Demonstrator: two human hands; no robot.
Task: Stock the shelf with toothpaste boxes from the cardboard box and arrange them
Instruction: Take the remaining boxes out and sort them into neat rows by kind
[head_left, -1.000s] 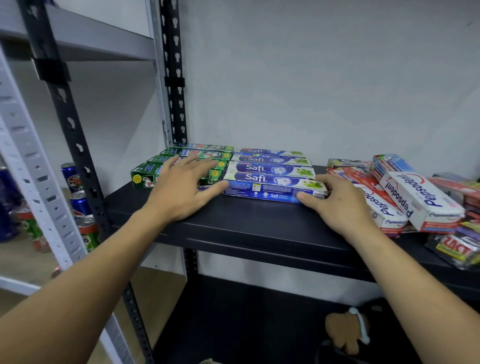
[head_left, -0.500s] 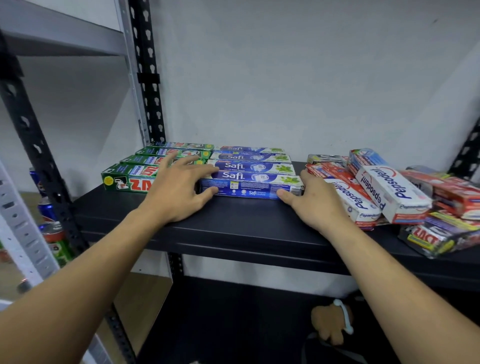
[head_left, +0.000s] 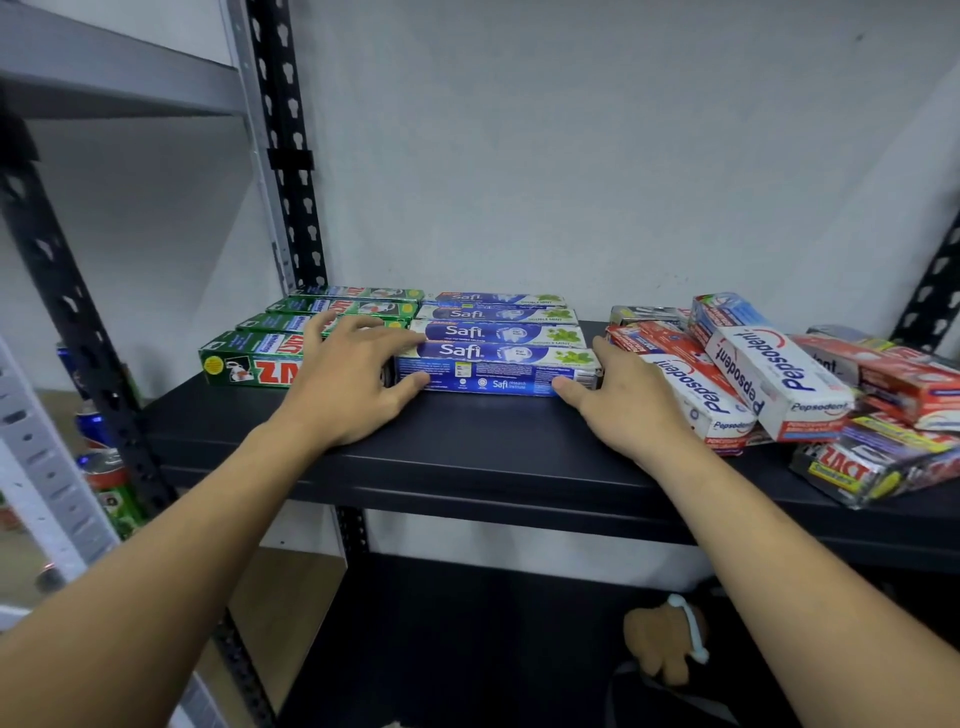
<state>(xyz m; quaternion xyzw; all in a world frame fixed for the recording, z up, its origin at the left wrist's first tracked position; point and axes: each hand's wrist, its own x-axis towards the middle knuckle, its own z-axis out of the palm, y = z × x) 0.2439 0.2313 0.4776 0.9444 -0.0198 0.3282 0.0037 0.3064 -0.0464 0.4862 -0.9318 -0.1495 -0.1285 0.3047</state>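
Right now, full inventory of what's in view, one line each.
Safi boxes: four, blue and white, shelf centre, rowed front to back
green boxes: four, green, left of them
Pepsodent boxes: several, red and white, loose pile right
wrapped bundle: one, yellow and red, right front
shelf: one, black
cans: at least three, mixed, lower left
brown item: one, white band, below shelf
left grip: bare hand, on green boxes, thumb on front Safi box
right grip: bare hand, at front Safi box's right end

Drink cans (head_left: 109, 488) lower left; brown object (head_left: 660, 639) with white band below.
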